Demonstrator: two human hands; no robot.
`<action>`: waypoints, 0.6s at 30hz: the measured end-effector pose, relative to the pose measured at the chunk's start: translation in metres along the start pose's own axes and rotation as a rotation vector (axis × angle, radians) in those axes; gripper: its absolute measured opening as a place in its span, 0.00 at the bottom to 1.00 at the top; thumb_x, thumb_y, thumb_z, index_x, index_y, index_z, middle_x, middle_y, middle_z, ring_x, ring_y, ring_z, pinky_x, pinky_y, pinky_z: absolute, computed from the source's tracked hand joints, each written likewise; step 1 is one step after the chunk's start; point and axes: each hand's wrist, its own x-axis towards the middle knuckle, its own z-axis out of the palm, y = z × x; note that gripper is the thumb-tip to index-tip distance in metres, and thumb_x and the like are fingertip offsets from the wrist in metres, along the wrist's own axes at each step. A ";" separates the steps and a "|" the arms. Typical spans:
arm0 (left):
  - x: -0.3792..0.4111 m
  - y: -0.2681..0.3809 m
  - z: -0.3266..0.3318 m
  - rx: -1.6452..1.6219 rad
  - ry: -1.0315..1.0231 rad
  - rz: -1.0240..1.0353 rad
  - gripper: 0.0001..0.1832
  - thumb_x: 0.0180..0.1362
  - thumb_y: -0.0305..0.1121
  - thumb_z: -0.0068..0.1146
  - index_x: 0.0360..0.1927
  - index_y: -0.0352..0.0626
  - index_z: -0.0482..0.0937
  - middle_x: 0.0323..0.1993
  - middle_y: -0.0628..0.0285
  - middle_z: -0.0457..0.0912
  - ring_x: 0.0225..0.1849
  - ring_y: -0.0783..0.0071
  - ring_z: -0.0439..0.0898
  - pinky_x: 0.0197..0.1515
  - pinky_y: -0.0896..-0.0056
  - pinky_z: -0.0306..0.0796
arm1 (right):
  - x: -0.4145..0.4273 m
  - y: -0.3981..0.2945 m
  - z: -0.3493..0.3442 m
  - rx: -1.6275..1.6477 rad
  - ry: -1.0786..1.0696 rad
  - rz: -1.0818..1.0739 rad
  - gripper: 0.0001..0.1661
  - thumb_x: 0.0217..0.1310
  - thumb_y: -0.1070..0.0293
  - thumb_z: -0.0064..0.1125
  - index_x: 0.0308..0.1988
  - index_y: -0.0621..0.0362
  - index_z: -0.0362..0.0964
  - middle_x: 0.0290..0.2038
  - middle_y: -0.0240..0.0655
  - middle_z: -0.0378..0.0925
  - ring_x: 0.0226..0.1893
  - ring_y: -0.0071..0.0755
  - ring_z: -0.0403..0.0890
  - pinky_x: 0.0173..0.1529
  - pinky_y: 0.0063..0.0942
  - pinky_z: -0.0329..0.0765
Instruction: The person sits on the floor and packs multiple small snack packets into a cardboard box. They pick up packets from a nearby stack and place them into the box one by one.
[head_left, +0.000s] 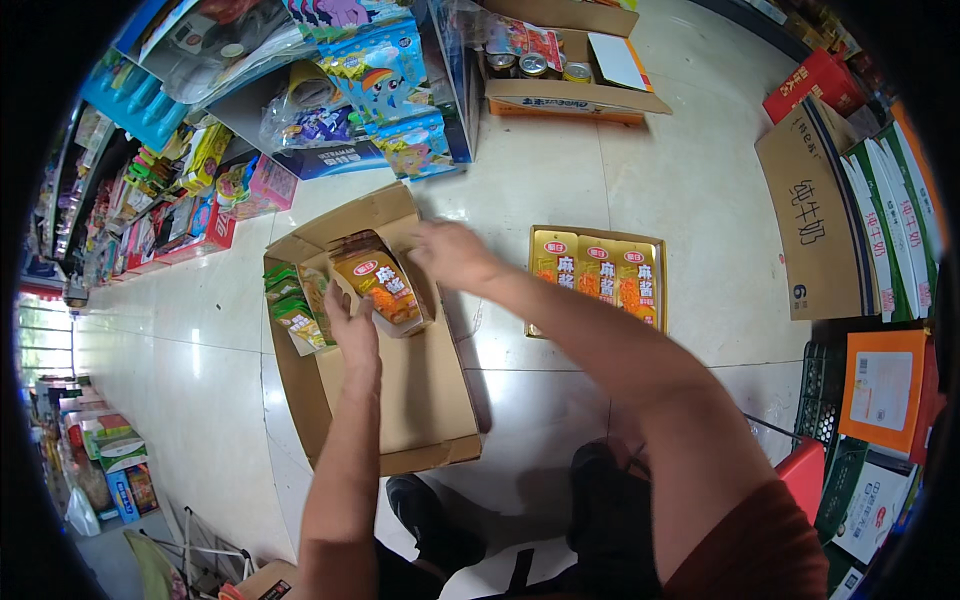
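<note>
A shallow cardboard carton (420, 397) lies on the floor before me. Inside it a small display box of gold snack packets (386, 289) stands near the far end, and green packets (296, 307) in another small box sit along the left wall. My left hand (351, 326) is between these two groups, fingers apart, close to the gold packets' left side; contact cannot be made out. Over the carton's right wall, my right hand (454, 255) reaches in, blurred, with nothing visible in it. A flat box of gold packets (596, 277) rests on the floor to the right, partly covered by my right forearm.
An open carton with cans (574, 105) stands farther off. Blue hanging packets (390, 82) and a display stand are at upper left. Milk cartons (806, 217), a dark green crate (817, 382) and an orange box (881, 390) line the right. My shoes (431, 517) are close to the carton's near edge.
</note>
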 end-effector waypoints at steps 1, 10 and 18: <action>-0.016 0.007 -0.001 -0.019 0.048 0.018 0.32 0.55 0.19 0.51 0.65 0.36 0.59 0.61 0.52 0.66 0.62 0.61 0.66 0.64 0.65 0.59 | -0.011 0.011 -0.020 0.041 0.057 -0.073 0.15 0.55 0.66 0.54 0.42 0.60 0.75 0.37 0.48 0.79 0.41 0.51 0.78 0.49 0.41 0.74; -0.174 0.029 0.074 -0.238 -0.414 -0.190 0.13 0.58 0.19 0.50 0.47 0.37 0.76 0.45 0.64 0.79 0.50 0.77 0.74 0.56 0.76 0.65 | -0.120 0.179 -0.086 -0.224 0.249 0.612 0.13 0.54 0.59 0.54 0.34 0.54 0.79 0.33 0.44 0.80 0.35 0.50 0.81 0.42 0.41 0.77; -0.215 0.020 0.086 -0.236 -0.567 -0.300 0.12 0.61 0.17 0.47 0.46 0.37 0.77 0.43 0.64 0.80 0.48 0.78 0.75 0.56 0.76 0.65 | -0.119 0.174 -0.062 -0.056 0.324 0.710 0.13 0.50 0.59 0.61 0.35 0.53 0.79 0.36 0.41 0.81 0.40 0.44 0.81 0.43 0.39 0.77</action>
